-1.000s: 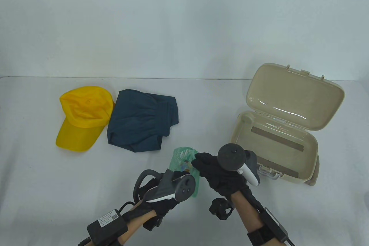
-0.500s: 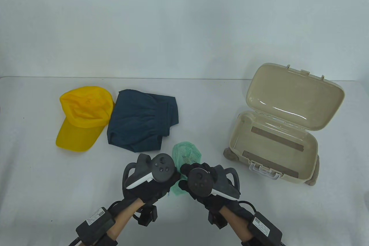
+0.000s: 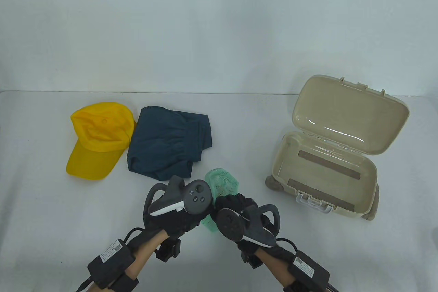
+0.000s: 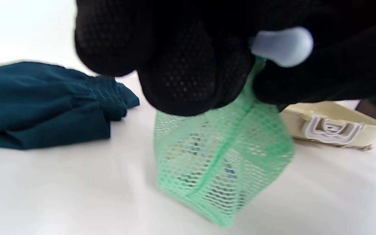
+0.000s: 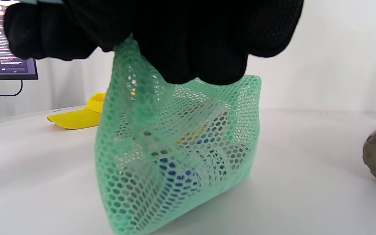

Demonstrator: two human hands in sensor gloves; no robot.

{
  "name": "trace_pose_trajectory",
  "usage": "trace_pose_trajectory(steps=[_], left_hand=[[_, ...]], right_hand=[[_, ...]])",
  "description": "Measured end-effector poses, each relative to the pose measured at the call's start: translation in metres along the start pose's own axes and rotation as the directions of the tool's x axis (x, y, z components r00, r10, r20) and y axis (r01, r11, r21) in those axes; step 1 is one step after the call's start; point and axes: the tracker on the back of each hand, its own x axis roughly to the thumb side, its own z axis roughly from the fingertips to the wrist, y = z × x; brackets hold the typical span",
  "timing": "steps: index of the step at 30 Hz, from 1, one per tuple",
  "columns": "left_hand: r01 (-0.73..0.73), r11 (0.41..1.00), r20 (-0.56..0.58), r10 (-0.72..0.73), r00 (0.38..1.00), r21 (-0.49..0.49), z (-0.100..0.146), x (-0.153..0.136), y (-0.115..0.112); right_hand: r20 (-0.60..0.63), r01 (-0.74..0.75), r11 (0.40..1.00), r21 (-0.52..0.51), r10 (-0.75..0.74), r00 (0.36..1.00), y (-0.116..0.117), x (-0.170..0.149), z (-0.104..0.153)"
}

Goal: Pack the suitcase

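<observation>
Both hands [image 3: 208, 213] have edged nearer, apparently gripping the mesh bag [image 3: 221, 182].

left hand [image 3: 178, 215]: fingers curled, pinching at 6 o'clock | right hand [image 3: 239, 213]: same deal, knuckles nearly touching the left

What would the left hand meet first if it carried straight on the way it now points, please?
The green mesh bag, which the left hand already grips at the top. Beyond it, probably the open suitcase, though depth is unclear.
</observation>
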Motion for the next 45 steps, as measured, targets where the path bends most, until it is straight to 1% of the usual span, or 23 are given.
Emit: trace_pose_trajectory(steps=[3, 5, 8, 11, 12, 14, 15, 17, 20, 25, 29, 32, 33, 36, 40, 42, 45], left_hand=[[-0.076, 0.997, 0.031, 0.077, 0.997, -0.031, -0.004, -0.003, -0.003], [-0.086, 0.995, 0.039, 0.087, 0.995, -0.043, -0.005, -0.005, -0.004], [-0.143, 0.987, 0.044, 0.146, 0.988, -0.072, -0.005, -0.012, -0.004], [-0.184, 0.979, 0.042, 0.188, 0.981, -0.085, -0.006, -0.018, -0.003], [-0.155, 0.985, 0.037, 0.158, 0.987, -0.08, -0.006, -0.018, -0.001], [0.004, 1.0, 0.007, -0.004, 1.0, -0.026, -0.009, -0.016, 0.005], [0.08, 0.997, -0.027, -0.08, 0.996, 0.01, -0.01, -0.016, 0.009], [0.224, 0.973, -0.089, -0.218, 0.972, 0.058, -0.017, -0.02, 0.016], [0.225, 0.971, -0.142, -0.211, 0.967, 0.087, -0.035, -0.029, 0.015], [0.242, 0.961, -0.215, -0.21, 0.954, 0.136, -0.066, -0.041, 0.007], [0.202, 0.971, -0.259, -0.164, 0.952, 0.126, -0.093, -0.052, 0.0], [0.232, 0.969, -0.29, -0.198, 0.936, 0.088, -0.106, -0.061, -0.005], [0.218, 0.973, -0.294, -0.186, 0.938, 0.081, -0.109, -0.064, -0.007], [0.155, 0.984, -0.292, -0.125, 0.948, 0.082, -0.113, -0.072, -0.011], [0.099, 0.992, -0.288, -0.073, 0.955, 0.078, -0.11, -0.077, -0.011], [0.106, 0.991, -0.289, -0.079, 0.954, 0.076, -0.105, -0.078, -0.008], [0.114, 0.988, -0.287, -0.079, 0.955, 0.106, -0.086, -0.082, 0.001]], right_hand=[[-0.006, 0.006, 1.0, 0.015, -0.006, 1.0, 0.004, -0.002, 0.0], [-0.008, 0.009, 1.0, 0.018, -0.009, 1.0, 0.006, -0.002, 0.0], [-0.03, 0.093, 0.996, 0.019, -0.092, 0.995, 0.008, -0.002, -0.001], [-0.027, 0.107, 0.994, 0.015, -0.107, 0.994, 0.005, -0.001, -0.002], [-0.023, 0.088, 0.996, 0.007, -0.087, 0.996, 0.004, 0.0, -0.002], [0.001, 0.013, 1.0, -0.015, -0.013, 1.0, 0.003, 0.005, 0.001], [0.019, -0.033, 0.999, -0.019, 0.033, 0.999, 0.004, 0.008, 0.003], [0.051, -0.1, 0.994, -0.053, 0.103, 0.993, 0.004, 0.016, 0.007], [0.096, -0.18, 0.98, -0.084, 0.188, 0.977, 0.005, 0.027, 0.01], [0.144, -0.252, 0.964, -0.079, 0.262, 0.954, 0.005, 0.034, 0.013], [0.16, -0.311, 0.948, -0.058, 0.317, 0.935, 0.002, 0.034, 0.013], [0.183, -0.358, 0.934, -0.021, 0.355, 0.917, 0.002, 0.035, 0.014], [0.194, -0.378, 0.926, -0.013, 0.373, 0.907, 0.002, 0.035, 0.013], [0.201, -0.412, 0.911, 0.008, 0.402, 0.893, 0.002, 0.034, 0.012], [0.184, -0.371, 0.927, 0.054, 0.356, 0.916, 0.001, 0.029, 0.008], [0.175, -0.353, 0.933, 0.07, 0.337, 0.925, 0.001, 0.027, 0.007], [0.156, -0.291, 0.952, 0.099, 0.274, 0.949, -0.001, 0.021, 0.005]])
